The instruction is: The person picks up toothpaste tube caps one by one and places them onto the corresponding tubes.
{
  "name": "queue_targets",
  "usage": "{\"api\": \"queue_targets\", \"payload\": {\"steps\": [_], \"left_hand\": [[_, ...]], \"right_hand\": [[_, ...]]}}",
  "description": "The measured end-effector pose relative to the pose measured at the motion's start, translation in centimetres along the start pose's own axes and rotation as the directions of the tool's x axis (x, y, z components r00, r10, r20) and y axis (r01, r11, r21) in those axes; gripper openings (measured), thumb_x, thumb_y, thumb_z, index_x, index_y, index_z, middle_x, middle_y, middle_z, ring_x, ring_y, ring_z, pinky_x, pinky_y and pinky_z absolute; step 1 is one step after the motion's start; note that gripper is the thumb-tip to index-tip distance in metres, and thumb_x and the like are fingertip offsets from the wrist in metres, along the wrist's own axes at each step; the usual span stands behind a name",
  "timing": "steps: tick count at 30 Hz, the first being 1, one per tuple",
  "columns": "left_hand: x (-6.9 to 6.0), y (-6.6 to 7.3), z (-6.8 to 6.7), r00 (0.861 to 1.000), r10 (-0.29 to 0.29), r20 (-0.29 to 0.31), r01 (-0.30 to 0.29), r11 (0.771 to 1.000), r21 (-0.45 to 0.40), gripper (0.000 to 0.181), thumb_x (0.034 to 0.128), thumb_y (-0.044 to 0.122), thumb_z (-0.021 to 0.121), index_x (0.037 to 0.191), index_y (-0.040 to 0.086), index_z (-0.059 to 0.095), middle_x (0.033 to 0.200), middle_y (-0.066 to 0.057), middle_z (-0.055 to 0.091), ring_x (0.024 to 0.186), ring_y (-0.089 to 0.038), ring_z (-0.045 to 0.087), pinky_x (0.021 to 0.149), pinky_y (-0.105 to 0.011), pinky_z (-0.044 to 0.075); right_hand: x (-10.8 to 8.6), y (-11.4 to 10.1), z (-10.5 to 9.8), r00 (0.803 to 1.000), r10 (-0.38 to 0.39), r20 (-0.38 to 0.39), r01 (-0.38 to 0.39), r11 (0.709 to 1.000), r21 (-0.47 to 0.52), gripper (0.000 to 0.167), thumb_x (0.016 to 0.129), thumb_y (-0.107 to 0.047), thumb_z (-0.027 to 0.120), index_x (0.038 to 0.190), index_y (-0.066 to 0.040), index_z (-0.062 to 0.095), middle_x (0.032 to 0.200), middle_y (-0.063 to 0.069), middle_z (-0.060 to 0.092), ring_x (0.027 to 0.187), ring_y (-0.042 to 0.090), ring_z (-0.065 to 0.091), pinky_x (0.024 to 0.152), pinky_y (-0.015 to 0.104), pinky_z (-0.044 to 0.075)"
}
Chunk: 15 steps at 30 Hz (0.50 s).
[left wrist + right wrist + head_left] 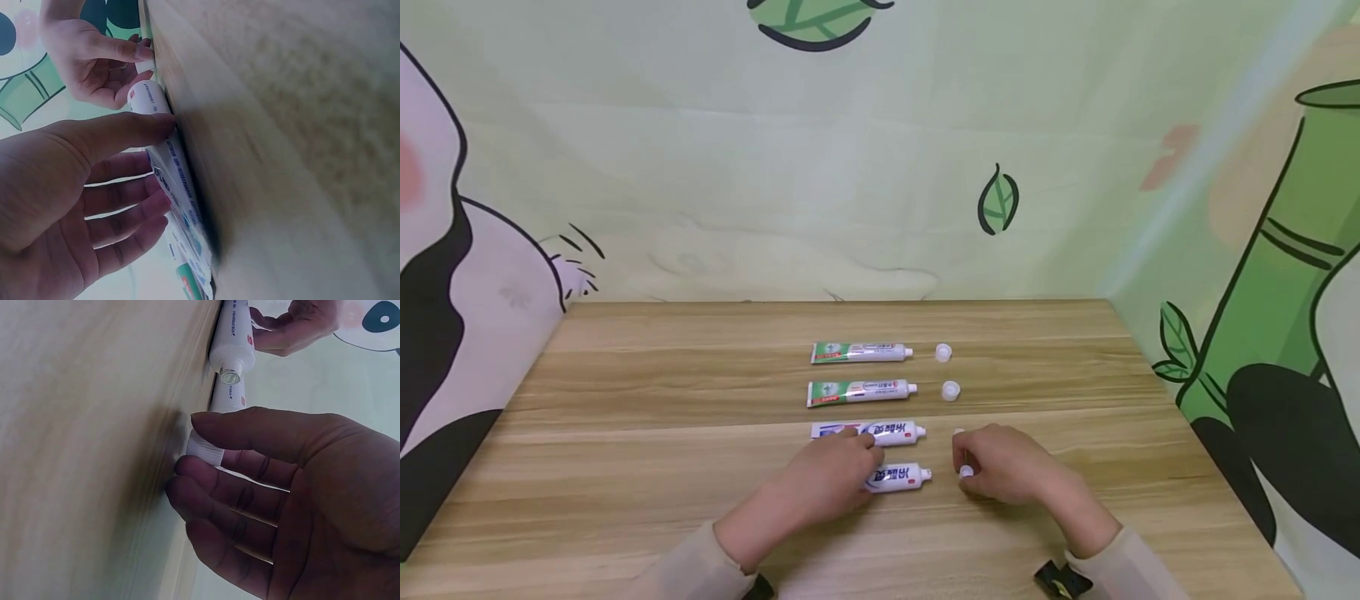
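Observation:
Nearest to me on the table lies a white toothpaste tube (901,477) with blue lettering, its uncapped nozzle facing right. My left hand (831,479) holds it, thumb on one side and fingers on the other, hiding its tail end. A similar blue-and-white tube (897,432) lies just beyond, partly covered by that hand. To the right of the nozzles, my right hand (1011,467) pinches a ribbed white cap (205,449) between thumb and fingertips, apart from the tube. A sliver of another white cap (958,432) shows behind the right hand.
Farther back lie two green-and-white toothpaste tubes, one (863,391) in front of the other (861,352), both uncapped. To their right sit two white caps, a nearer one (951,390) and a farther one (943,352). The wooden table (662,375) meets a printed backdrop.

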<state>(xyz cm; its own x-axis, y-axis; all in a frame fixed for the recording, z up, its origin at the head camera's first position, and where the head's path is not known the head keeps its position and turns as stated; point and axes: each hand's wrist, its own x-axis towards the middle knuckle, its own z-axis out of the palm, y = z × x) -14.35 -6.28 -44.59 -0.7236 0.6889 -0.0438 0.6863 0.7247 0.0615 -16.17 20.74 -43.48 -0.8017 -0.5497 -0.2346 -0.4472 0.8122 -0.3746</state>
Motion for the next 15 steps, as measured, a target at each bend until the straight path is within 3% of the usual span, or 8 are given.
{"api": "queue_targets", "payload": {"steps": [4, 8, 15], "left_hand": [[0.01, -0.04, -0.05, 1.000, 0.003, 0.004, -0.003, 1.000, -0.027, 0.027, 0.0841, 0.028, 0.084, 0.104, 0.012, 0.073, 0.097, -0.001, 0.069, 0.089, -0.018, 0.063, 0.081, -0.034, 0.057], [0.03, -0.13, -0.10, 1.000, 0.007, 0.002, -0.007, 0.999, -0.047, 0.025, 0.0833, 0.028, 0.083, 0.101, 0.013, 0.073, 0.094, 0.001, 0.067, 0.088, -0.016, 0.062, 0.084, -0.035, 0.057], [-0.02, -0.53, -0.85, 0.999, 0.002, -0.053, -0.006, 0.997, -0.083, 0.027, 0.0789, 0.029, 0.082, 0.098, 0.015, 0.072, 0.088, 0.006, 0.062, 0.078, -0.013, 0.054, 0.065, -0.030, 0.049]], "right_hand": [[-0.09, -0.02, -0.12, 1.000, -0.001, -0.003, 0.001, 1.000, 0.004, 0.015, 0.086, -0.014, 0.078, 0.086, -0.020, 0.064, 0.072, -0.010, 0.055, 0.066, 0.009, 0.050, 0.060, 0.028, 0.041], [-0.11, -0.03, -0.38, 1.000, 0.002, -0.005, -0.002, 1.000, 0.013, 0.016, 0.084, -0.012, 0.077, 0.085, -0.021, 0.064, 0.072, -0.010, 0.055, 0.065, 0.009, 0.050, 0.060, 0.028, 0.041], [0.01, -0.10, -0.95, 1.000, -0.008, -0.015, 0.008, 1.000, 0.006, 0.019, 0.082, -0.010, 0.077, 0.082, -0.022, 0.062, 0.071, -0.010, 0.055, 0.065, 0.009, 0.051, 0.059, 0.028, 0.042]]}}
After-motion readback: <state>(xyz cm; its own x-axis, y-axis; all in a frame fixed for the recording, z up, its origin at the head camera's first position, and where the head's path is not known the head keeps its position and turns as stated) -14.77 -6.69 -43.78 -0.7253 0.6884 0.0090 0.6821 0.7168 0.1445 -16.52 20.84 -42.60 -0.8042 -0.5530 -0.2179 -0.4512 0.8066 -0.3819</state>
